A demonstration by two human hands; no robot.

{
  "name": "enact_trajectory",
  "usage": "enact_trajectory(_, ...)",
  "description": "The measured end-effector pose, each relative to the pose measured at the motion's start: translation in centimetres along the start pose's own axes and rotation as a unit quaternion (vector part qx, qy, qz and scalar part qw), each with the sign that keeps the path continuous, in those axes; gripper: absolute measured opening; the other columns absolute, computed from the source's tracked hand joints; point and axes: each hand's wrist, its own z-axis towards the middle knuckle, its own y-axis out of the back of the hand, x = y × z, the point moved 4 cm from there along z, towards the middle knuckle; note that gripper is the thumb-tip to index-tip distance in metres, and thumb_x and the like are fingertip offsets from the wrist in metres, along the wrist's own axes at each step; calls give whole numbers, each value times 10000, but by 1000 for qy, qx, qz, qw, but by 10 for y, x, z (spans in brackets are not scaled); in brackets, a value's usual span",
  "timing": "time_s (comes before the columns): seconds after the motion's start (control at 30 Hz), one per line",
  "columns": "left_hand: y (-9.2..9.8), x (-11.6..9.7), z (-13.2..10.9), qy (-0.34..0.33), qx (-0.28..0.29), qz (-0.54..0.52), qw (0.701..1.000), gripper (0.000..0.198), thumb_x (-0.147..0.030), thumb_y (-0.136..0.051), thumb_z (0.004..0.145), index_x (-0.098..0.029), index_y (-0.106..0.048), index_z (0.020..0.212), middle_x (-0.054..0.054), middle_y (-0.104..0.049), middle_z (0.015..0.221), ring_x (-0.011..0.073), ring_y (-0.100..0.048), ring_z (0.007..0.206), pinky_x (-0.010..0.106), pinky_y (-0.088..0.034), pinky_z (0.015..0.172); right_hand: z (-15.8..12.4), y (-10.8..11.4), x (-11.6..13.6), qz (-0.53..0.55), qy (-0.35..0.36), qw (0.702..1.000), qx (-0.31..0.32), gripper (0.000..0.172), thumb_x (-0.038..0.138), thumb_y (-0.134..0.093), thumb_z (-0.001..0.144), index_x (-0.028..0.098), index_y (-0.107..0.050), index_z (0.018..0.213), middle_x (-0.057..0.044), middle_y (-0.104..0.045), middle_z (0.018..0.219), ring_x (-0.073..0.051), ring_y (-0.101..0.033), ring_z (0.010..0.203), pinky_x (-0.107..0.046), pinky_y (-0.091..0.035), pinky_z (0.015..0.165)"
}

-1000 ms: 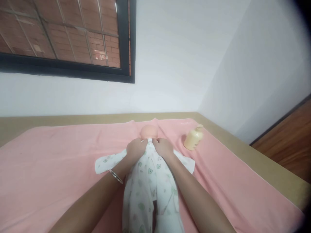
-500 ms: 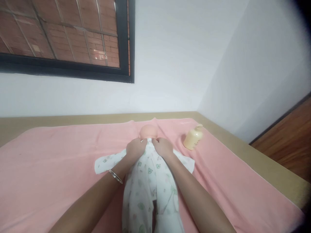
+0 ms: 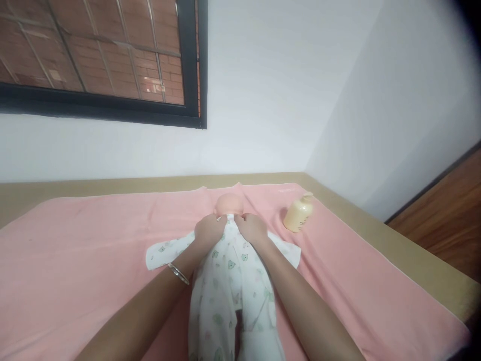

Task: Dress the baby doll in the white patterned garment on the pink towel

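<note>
While both forearms are slanting inward from the bottom edge of the frame, the left hand [image 3: 211,228] and the right hand [image 3: 252,228] are meeting near the centre, almost mirroring each other. Their backs are facing up, the fingers are curling under out of sight, and the thumbs are pointing inward, a narrow strip of collar showing between them. Each hand is closing nearly into a fist and gripping the suit [image 3: 232,255] at its neckline. The suit is running from mid-frame to the bottom edge, its sleeves spreading left and right beneath the arms. Just beyond the hands, the doll's head [image 3: 230,202] is showing. A bracelet [image 3: 179,274] is circling the left wrist. All this is resting on a pink towel [image 3: 93,240], where a bottle [image 3: 298,214] is standing right of centre.
</note>
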Motion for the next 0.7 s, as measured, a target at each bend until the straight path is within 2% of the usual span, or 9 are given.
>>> enact_trajectory(0.47, -1, 0, 0, -3, -10, -3, 1000, 508, -530, -304, 828, -184, -672, 876, 115, -692, 914, 252, -629, 822, 309, -416, 684, -3, 4, 4, -16, -9, 1000, 17, 548, 518, -243, 893, 168, -664, 858, -114, -668, 854, -224, -599, 793, -283, -380, 648)
enact_trajectory(0.6, 1, 0, -1, -2, -11, 1, 1000, 494, -496, -293, 839, -182, -675, 842, 118, -693, 912, 249, -629, 827, 302, -411, 683, -13, 12, 18, -74, 9, 997, 2, 561, 452, -197, 925, 132, -655, 876, -149, -658, 876, -231, -601, 814, -297, -384, 680)
enact_trajectory(0.7, 2, 0, -2, 7, -7, -4, 1000, 483, -505, -306, 837, -191, -672, 827, 108, -697, 887, 244, -628, 802, 298, -402, 662, -26, 20, 34, -128, 49, 990, -20, 458, 361, -250, 927, 122, -639, 887, -156, -649, 868, -245, -600, 808, -314, -385, 690)
